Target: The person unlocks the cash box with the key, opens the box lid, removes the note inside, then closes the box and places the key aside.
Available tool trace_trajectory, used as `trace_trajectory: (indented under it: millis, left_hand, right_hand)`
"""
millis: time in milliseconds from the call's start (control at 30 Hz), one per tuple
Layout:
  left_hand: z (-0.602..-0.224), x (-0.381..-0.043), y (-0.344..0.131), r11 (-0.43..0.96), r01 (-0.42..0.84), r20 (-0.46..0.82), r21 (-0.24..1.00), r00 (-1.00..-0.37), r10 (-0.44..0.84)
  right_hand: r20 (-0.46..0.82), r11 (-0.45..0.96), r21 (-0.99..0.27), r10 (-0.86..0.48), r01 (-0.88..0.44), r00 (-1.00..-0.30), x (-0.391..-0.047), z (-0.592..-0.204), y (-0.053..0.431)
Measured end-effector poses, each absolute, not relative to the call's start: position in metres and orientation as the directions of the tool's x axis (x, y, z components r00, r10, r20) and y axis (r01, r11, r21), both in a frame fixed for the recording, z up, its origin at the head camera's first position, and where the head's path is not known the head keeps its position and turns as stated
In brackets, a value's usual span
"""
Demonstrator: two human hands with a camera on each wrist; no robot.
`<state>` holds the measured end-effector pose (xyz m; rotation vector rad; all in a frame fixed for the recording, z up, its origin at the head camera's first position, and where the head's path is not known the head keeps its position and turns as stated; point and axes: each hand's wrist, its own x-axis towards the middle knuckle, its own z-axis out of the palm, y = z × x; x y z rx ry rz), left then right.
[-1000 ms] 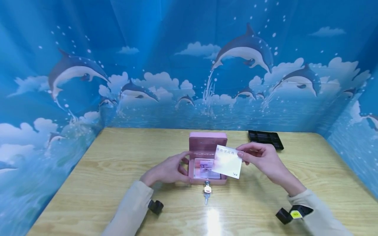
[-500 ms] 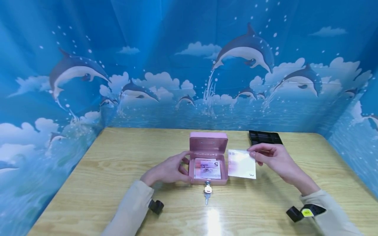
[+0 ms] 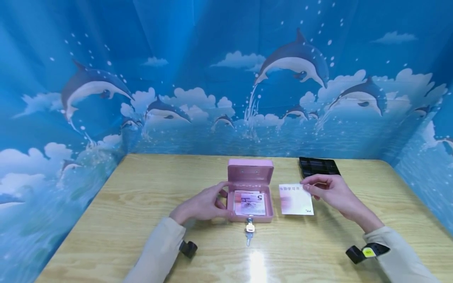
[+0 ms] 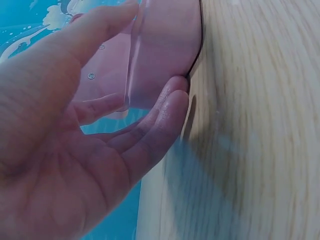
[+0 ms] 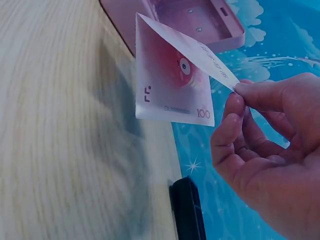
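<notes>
A pink metal cash box [image 3: 270,206] stands on the table with its lid [image 3: 250,174] raised. Inside it lie purple-pink banknotes [image 3: 249,203], the top one marked 5. My left hand [image 3: 203,203] holds the box by its left side, thumb toward the front and a finger at the back corner; in the left wrist view fingertips touch the pink wall [image 4: 167,45]. To the right of the box, my right hand [image 3: 332,195] pinches a folded pink-and-white banknote [image 3: 296,199] by its corner, above the table. In the right wrist view that folded note [image 5: 170,95] reads 100.
A small key [image 3: 249,227] sits in the lock at the box's front, with another key [image 3: 249,239] hanging below. A black compartment tray [image 3: 318,166] lies at the back right, just behind my right hand. A blue dolphin curtain [image 3: 198,133] closes off the table's far edge.
My right hand has carried the folded banknote rightward from over the box to beside it, uncovering the notes inside. My left hand has stayed at the box.
</notes>
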<state>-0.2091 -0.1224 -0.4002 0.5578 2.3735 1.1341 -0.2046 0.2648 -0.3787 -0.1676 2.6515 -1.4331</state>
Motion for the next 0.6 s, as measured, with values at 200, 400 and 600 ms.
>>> trace_trajectory:
  millis: [200,400,600]
  left_hand:
    - [-0.401,-0.210,-0.122,0.580,0.168,-0.210,0.797,-0.823,0.528]
    - [-0.401,-0.210,-0.122,0.577,0.167,-0.213,0.800,-0.820,0.531]
    - [-0.403,-0.211,-0.122,0.570,0.159,-0.215,0.806,-0.818,0.533]
  right_hand:
    - [-0.056,0.581,-0.813,-0.161,-0.049,-0.985,-0.210,-0.387,0.268]
    - [-0.009,0.662,-0.741,-0.175,-0.111,-0.984,-0.217,-0.395,0.269]
    - [0.012,0.717,-0.683,-0.176,-0.137,-0.984,-0.220,-0.400,0.265]
